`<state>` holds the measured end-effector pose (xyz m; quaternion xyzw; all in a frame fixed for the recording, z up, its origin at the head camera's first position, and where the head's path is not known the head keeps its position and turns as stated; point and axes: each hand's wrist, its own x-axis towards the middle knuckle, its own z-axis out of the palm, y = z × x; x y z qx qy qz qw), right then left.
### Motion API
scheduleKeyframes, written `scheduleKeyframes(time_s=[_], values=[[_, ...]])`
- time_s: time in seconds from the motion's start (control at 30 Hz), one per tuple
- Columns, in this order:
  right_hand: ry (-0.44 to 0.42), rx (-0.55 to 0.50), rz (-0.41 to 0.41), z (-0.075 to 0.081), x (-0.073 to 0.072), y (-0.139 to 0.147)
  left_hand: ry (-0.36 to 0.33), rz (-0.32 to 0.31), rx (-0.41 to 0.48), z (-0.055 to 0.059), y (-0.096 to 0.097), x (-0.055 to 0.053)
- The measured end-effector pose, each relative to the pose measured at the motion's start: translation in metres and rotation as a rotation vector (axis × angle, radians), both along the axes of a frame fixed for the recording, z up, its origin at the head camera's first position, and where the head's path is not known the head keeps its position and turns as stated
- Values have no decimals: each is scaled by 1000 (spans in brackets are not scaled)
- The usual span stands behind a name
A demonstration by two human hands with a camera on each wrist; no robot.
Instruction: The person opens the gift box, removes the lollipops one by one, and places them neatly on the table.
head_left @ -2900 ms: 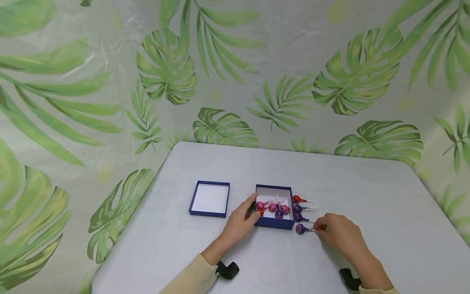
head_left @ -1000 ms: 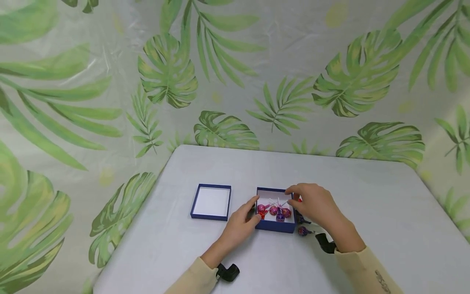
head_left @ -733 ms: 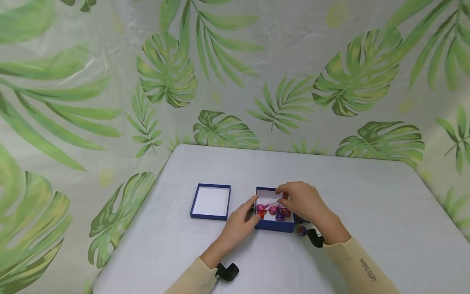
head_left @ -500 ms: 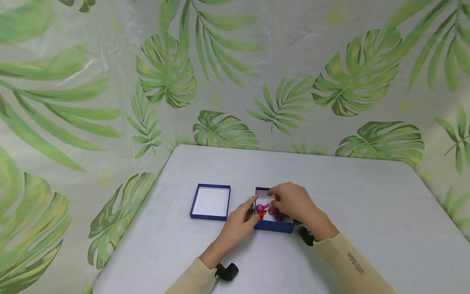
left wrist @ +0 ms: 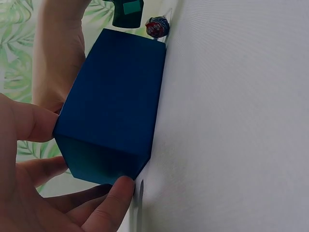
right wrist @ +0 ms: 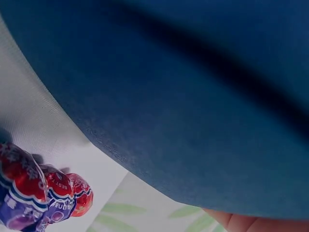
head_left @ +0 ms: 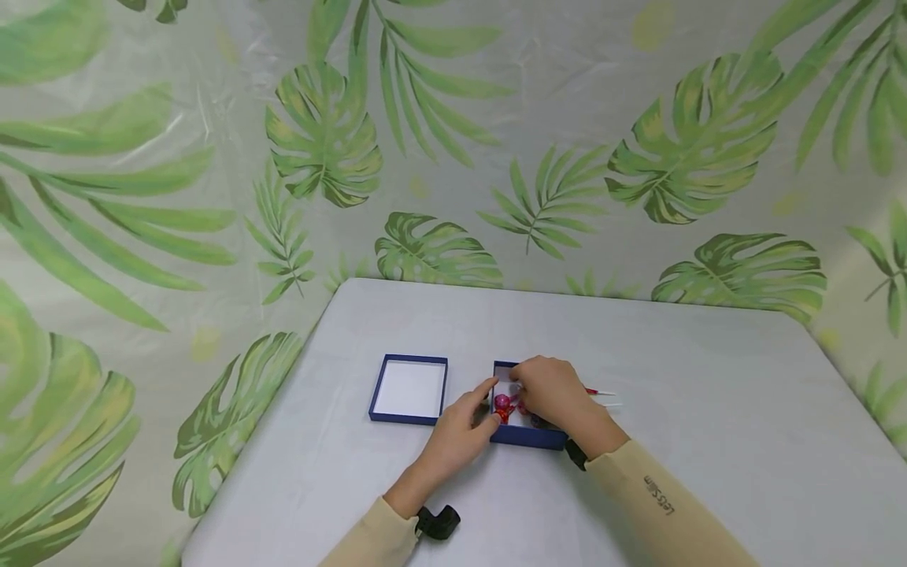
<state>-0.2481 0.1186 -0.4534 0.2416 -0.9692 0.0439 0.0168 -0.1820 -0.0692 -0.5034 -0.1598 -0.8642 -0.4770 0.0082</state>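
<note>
Gripping the navy, white-lined box are left fingers; whether right fingers hold anything, I cannot tell.

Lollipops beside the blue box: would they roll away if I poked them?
The lollipops might roll a bit, being round at one end, but the sticks would probably make them curve. Their shiny wrappers may feel slippery.

"Pictured where now, with the right hand?"

"Reaching into the blue box, away from the lollipop pinched earlier outside."

"Altered otherwise?"

"Covering more of the lollipops inside; baring, right of the box, sticks obscured moments ago."
</note>
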Motion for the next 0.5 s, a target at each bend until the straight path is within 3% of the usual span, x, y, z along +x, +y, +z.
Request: scheduleKeyframes(time_s=[0.2,0.5], values=[[-9,5,6,-1,1,1,6,2,-6,-1,0,1],[-67,-140,-8,0,-1,11,4,-1,-12,-2,0,0]])
